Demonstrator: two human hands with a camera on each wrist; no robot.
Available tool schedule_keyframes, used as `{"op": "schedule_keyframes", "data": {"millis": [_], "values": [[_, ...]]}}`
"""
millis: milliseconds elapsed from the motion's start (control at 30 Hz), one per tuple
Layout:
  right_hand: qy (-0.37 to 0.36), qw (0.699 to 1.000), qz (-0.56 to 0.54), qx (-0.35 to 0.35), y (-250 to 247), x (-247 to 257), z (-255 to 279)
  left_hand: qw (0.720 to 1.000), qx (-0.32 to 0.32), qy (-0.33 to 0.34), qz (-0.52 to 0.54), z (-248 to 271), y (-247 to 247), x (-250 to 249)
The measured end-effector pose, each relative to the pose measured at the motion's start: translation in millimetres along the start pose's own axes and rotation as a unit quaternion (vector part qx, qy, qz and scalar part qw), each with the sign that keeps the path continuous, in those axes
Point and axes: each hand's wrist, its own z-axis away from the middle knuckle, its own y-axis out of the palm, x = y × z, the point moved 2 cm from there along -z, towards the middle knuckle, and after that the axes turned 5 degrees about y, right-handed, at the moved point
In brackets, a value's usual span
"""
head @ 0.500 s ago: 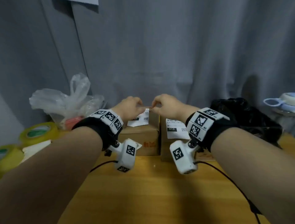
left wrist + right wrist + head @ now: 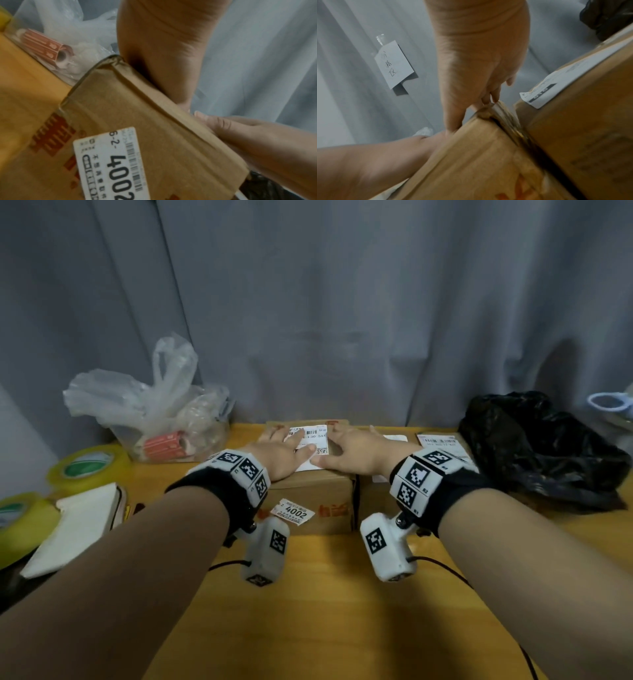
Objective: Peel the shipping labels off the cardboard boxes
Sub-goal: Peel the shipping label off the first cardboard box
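Hands have dropped from a raised pinch: left hand (image 2: 279, 455) and right hand (image 2: 356, 451) now lie flat, fingers straight, gripping nothing, on the shipping label (image 2: 310, 445). It lies flat atop the left cardboard box (image 2: 318, 487), so peeling looks barely begun.

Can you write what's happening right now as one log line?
left hand: flat on shipping label | right hand: flat on left box | label: still stuck on
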Motion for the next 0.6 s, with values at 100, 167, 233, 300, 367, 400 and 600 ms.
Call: {"op": "schedule_keyframes", "data": {"millis": [100, 167, 233, 300, 367, 400, 600], "values": [[-0.017, 1.0, -0.016, 0.008, 4, 5, 30, 1.0, -0.002, 0.002, 0.004, 32, 5, -9], [-0.023, 0.999, -0.022, 0.016, 7, 3, 49, 1.0, -0.004, 0.007, 0.006, 53, 10, -16], [-0.029, 0.999, -0.018, 0.024, 10, 0, 66, 1.0, -0.007, 0.009, 0.005, 72, 15, -25], [-0.034, 0.998, -0.024, 0.037, 12, -4, 82, 1.0, -0.01, 0.017, 0.006, 87, 20, -35], [-0.036, 0.997, -0.036, 0.052, 11, -8, 99, 0.999, -0.015, 0.029, 0.005, 97, 26, -44], [-0.035, 0.997, -0.039, 0.057, 11, -11, 107, 0.999, -0.021, 0.038, 0.006, 102, 28, -47], [-0.032, 0.997, -0.049, 0.058, 5, -27, 140, 0.994, -0.07, 0.083, -0.006, 100, 18, -57]]}}
